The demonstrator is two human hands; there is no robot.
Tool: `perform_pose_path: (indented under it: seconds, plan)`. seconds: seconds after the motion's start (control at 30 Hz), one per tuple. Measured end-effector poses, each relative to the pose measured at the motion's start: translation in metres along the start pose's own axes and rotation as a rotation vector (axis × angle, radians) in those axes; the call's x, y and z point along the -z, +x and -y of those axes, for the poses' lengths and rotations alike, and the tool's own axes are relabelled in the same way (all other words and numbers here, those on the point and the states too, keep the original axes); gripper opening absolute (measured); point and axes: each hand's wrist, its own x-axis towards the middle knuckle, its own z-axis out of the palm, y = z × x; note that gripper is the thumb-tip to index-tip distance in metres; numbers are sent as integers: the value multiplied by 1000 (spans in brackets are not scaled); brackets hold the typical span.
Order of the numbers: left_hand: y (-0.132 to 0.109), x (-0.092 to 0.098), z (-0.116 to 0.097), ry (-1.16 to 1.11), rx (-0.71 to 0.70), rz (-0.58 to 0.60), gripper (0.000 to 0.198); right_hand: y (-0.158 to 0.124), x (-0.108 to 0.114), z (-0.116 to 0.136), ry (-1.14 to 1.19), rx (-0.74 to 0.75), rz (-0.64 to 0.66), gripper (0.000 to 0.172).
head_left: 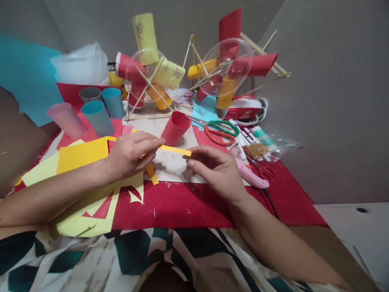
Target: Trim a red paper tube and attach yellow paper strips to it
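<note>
A narrow yellow paper strip [175, 150] stretches between my two hands above the white work sheet. My left hand [132, 152] is closed over its left end, fingers bent down. At its right end, my right hand [217, 168] pinches the strip between thumb and fingers. Just behind stands a red paper tube [175, 129], open at the top and slightly tilted. Below my left hand lies another yellow strip [152, 174]. Yellow paper [83, 156] and pale yellow sheets [100, 211] with cut-outs lie under and beside my left forearm.
Two stick-and-paper pinwheel models [148, 81] [231, 65] stand at the back. Several tubes [97, 117] stand at left. Green-and-orange-handled scissors [221, 132], a pink glue gun [252, 174], markers [247, 136] and bagged rubber bands [258, 150] lie at right on the red cloth [182, 207].
</note>
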Motion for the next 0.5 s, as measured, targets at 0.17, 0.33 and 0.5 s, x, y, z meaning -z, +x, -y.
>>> perform_pose_path:
  seconds: [0.17,0.33,0.5]
  plan:
    - [18,10,22,218,-21,-194,20,4,4,9,-49,34,-142,16]
    - [37,13,40,372,-137,-336,29,-1,6,38,-200,64,-80,17]
    - [52,6,50,306,-284,-412,40,25,6,39,-498,229,-71,26]
